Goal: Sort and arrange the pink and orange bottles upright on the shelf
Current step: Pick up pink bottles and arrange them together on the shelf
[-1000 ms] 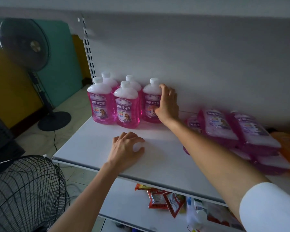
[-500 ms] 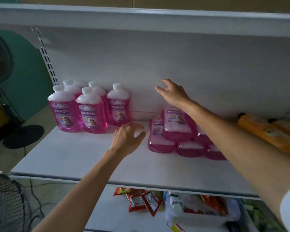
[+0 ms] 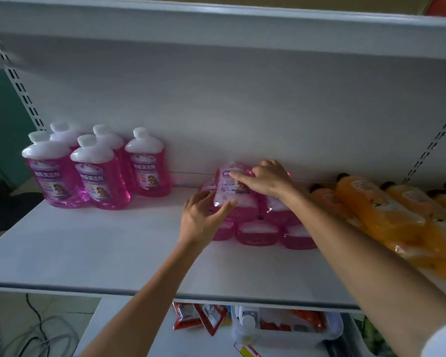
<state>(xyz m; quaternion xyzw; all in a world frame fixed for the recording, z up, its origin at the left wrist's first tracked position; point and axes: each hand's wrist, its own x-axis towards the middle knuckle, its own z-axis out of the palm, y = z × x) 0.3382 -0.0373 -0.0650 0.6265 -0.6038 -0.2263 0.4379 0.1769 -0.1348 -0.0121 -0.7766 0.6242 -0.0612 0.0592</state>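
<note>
Five pink bottles (image 3: 98,173) with white caps stand upright at the far left of one white shelf (image 3: 113,248). To their right lies a single heap of more pink bottles (image 3: 258,231): six can be made out, and any others are hidden. Two hands, the left hand (image 3: 204,217) and the right hand (image 3: 268,180), grip one of these, the top bottle (image 3: 229,188). At the far right lie orange bottles (image 3: 376,210), five dark caps showing. Below, at least two red packets (image 3: 191,315) are visible, blurred.

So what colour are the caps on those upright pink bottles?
White plastic caps, clearest in the head view.
</note>
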